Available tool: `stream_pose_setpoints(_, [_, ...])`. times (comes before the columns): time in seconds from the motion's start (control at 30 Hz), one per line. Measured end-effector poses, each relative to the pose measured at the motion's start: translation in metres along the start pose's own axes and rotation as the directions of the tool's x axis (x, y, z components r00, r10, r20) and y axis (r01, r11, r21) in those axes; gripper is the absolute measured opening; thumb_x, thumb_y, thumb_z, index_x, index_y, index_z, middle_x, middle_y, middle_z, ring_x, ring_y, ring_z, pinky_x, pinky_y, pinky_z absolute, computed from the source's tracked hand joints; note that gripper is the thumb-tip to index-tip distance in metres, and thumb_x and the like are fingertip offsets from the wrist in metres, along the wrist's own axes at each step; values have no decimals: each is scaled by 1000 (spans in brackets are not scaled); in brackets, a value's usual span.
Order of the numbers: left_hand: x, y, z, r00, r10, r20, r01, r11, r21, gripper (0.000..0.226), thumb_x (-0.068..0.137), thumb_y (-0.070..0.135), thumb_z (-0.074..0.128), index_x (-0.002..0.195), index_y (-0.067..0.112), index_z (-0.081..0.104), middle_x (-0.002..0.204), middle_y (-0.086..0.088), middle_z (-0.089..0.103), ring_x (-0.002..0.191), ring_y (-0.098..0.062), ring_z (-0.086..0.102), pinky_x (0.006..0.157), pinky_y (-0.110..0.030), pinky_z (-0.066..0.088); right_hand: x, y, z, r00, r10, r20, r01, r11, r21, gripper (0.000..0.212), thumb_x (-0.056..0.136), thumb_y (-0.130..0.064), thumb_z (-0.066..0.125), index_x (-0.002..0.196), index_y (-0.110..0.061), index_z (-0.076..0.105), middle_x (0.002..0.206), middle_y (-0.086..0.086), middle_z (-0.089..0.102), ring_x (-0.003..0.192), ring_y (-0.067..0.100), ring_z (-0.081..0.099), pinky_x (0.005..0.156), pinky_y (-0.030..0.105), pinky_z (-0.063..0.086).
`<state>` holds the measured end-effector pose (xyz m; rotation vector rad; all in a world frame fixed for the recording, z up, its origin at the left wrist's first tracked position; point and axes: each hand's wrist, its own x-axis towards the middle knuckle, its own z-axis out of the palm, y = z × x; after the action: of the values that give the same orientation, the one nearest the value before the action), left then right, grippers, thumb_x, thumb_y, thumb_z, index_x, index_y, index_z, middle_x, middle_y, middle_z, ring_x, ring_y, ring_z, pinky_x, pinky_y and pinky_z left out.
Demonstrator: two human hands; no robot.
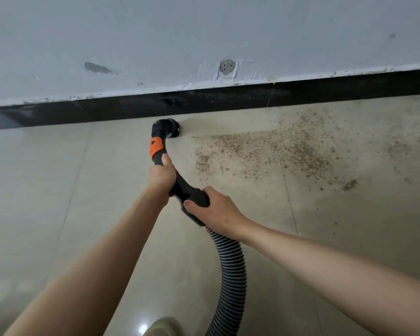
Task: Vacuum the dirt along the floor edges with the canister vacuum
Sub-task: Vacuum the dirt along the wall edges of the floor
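Observation:
A black curved vacuum handle [180, 185] with an orange band [155, 147] ends in a round brush nozzle [169, 127] that sits on the floor close to the black skirting [228, 98]. My left hand [161, 174] grips the handle just below the orange band. My right hand [212, 208] grips the handle's wider rear end, where the ribbed grey hose [230, 270] begins. Brown dirt [264, 151] is scattered over the tiles to the right of the nozzle. The canister is out of view.
Glossy beige floor tiles [58, 190] stretch left and toward me. A grey-white wall [204, 32] with patched spots rises above the skirting. The hose curves down to the bottom edge. The tip of a shoe [163, 327] shows at the bottom.

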<state>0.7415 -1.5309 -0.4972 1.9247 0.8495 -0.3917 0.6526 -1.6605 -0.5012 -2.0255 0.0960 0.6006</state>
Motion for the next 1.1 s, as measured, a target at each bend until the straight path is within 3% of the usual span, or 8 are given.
stream_pose_setpoints(0.2, [-1, -11, -13, 998, -29, 51, 34, 995, -99, 51, 98, 43, 33, 126, 2, 41, 101, -11, 54, 93, -30, 56, 63, -34, 47, -6, -7, 5, 999, -31, -15, 31, 999, 26, 45, 75, -64, 65, 94, -24, 57, 88, -4, 65, 79, 14, 64, 68, 34, 54])
stream_pose_setpoints(0.37, [-9, 0, -4, 994, -28, 102, 49, 975, -215, 41, 96, 48, 32, 106, 8, 38, 109, -19, 59, 100, -36, 62, 89, -48, 52, -21, 1, -7, 1000, 15, -16, -14, 994, 109, 41, 78, -57, 69, 82, -18, 58, 78, -3, 64, 66, 15, 63, 65, 37, 55])
stream_pose_setpoints(0.47, [-17, -4, 7, 991, -2, 131, 24, 986, -165, 47, 97, 51, 27, 105, 7, 40, 112, -22, 60, 100, -36, 63, 90, -50, 52, -29, 9, -17, 998, 57, 8, -57, 992, 114, 45, 78, -54, 70, 89, -11, 61, 84, 5, 68, 74, 25, 68, 74, 48, 59])
stream_pose_setpoints(0.63, [-30, -14, 26, 972, 17, 234, 26, 983, -181, 48, 98, 52, 27, 111, 8, 38, 114, -22, 57, 102, -37, 62, 89, -50, 52, -42, 23, -23, 994, 106, 4, -106, 993, 52, 44, 78, -51, 69, 94, -12, 58, 92, 7, 68, 83, 26, 67, 78, 46, 57])
stream_pose_setpoints(0.77, [-40, -5, 44, 949, 41, 312, 16, 984, -178, 48, 98, 52, 27, 117, 8, 36, 106, -18, 58, 95, -36, 64, 85, -49, 55, -47, 30, -34, 990, 125, -69, -119, 990, 80, 43, 81, -59, 62, 77, -17, 56, 77, -1, 63, 68, 14, 61, 60, 28, 48])
stream_pose_setpoints(0.87, [-51, 0, 60, 923, 56, 381, 14, 984, -178, 48, 99, 49, 28, 119, 6, 37, 88, -14, 58, 69, -29, 69, 61, -37, 58, -53, 37, -44, 986, 145, -84, -136, 986, 98, 44, 87, -58, 57, 69, -19, 52, 70, -4, 59, 63, 10, 55, 56, 23, 38])
stream_pose_setpoints(0.97, [-60, 4, 76, 895, 73, 440, -3, 988, -157, 47, 99, 49, 29, 118, 6, 39, 80, -13, 57, 48, -22, 66, 45, -28, 52, -57, 47, -51, 976, 200, -91, -182, 967, 176, 50, 86, -62, 56, 76, -13, 57, 79, 5, 66, 73, 19, 62, 64, 28, 43])
stream_pose_setpoints(1.1, [-69, 13, 98, 863, 112, 492, -66, 992, -111, 52, 99, 49, 31, 120, 2, 42, 77, -12, 56, 44, -20, 64, 51, -31, 53, -62, 57, -58, 962, 268, -51, -236, 911, 339, 53, 85, -59, 58, 90, -7, 62, 92, 17, 71, 85, 34, 69, 83, 45, 57])
